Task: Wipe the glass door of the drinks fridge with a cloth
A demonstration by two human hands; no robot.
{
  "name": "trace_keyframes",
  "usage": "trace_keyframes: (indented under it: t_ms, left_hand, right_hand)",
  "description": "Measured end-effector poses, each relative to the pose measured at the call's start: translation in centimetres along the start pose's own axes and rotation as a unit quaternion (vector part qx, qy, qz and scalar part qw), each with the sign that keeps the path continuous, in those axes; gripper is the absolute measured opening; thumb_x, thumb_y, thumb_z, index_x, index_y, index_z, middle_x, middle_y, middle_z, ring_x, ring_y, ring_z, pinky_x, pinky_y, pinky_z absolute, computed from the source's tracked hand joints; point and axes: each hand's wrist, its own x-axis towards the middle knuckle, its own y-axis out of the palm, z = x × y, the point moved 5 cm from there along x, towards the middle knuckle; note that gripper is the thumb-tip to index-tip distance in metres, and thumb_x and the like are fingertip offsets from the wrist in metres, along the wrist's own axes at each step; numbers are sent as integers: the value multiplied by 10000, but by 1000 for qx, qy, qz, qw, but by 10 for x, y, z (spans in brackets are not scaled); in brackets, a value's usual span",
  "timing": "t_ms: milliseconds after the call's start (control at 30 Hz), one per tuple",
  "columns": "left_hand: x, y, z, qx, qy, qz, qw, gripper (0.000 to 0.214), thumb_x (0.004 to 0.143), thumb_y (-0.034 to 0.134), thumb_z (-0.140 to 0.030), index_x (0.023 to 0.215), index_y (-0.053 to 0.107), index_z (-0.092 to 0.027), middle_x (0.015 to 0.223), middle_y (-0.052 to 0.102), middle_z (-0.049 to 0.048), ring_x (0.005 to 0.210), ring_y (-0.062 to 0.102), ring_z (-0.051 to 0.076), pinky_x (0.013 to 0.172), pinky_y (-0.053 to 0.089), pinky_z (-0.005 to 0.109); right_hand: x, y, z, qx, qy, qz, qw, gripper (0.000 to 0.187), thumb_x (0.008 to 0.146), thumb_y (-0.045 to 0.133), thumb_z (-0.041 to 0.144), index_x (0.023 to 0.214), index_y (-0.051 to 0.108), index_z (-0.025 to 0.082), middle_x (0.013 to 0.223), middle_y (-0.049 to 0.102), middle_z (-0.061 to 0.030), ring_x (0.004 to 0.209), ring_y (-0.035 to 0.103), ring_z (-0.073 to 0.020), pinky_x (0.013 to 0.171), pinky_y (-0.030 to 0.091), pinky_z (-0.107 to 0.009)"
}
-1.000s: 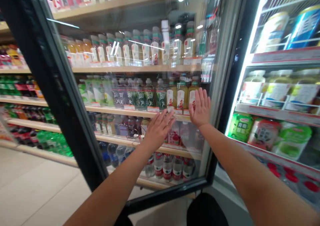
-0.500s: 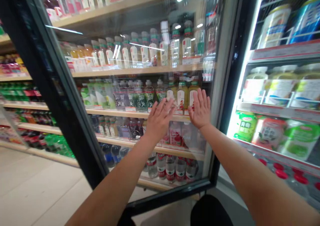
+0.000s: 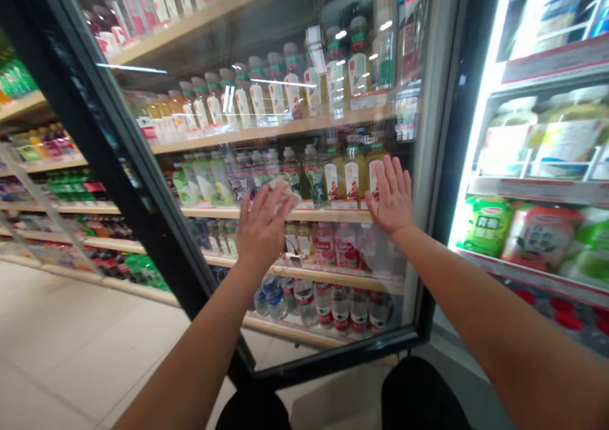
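Observation:
My left hand [image 3: 262, 230] presses a crumpled whitish cloth [image 3: 291, 195] to the glass door [image 3: 209, 135]; whether it is fabric or paper I cannot tell. Most of the cloth is hidden by the fingers, and its edge sticks out on the right. Farther right, my right hand [image 3: 391, 198] lies flat against the same pane with its fingers spread and nothing in it. The door has a dark frame [image 3: 342, 357] and stands swung out, tilted in my view. Reflections of lights streak the glass.
Through the pane, wooden shelves [image 3: 266, 130] hold rows of bottled drinks [image 3: 354, 176]. At right, a lit fridge [image 3: 537, 186] holds bottles and green and pink pouches [image 3: 488, 226]. More drink shelves [image 3: 92, 157] run along the left above a tiled floor [image 3: 95, 347].
My left hand has slid left across the glass with the cloth. My right hand stays flat on the pane. The view has shifted a little, showing more shelves at left.

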Motion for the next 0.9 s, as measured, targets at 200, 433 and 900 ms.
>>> trace_keyframes:
  t_ms: [200, 433, 900]
  left_hand:
    - [-13, 3, -13, -4, 47, 3, 999, 621, 983, 497, -51, 1576, 444, -227, 1627, 415, 83, 1593, 191, 240, 1327, 187, 456]
    - [5, -10, 10, 43, -8, -23, 999, 513, 987, 546, -81, 1469, 572, -254, 1582, 485, 71, 1565, 286, 255, 1326, 120, 504]
    - [-18, -3, -1, 53, -32, -13, 998, 525, 999, 534, -91, 1502, 540, -241, 1593, 461, 103, 1577, 249, 260, 1315, 147, 506]
  right_hand:
    - [-1, 1, -1, -1, -2, 4, 1000, 686, 1030, 329, 460, 1635, 266, 142, 1698, 277, -137, 1609, 160, -271, 1298, 163, -526]
    - [-2, 0, -1, 1, -20, -32, 999, 688, 1041, 339, 463, 1641, 243, 141, 1688, 296, -152, 1605, 182, -282, 1286, 196, -539]
    - [-1, -1, -1, 7, -12, -14, 1000, 701, 1031, 331, 460, 1650, 214, 153, 1698, 271, -143, 1606, 172, -294, 1285, 191, -559]
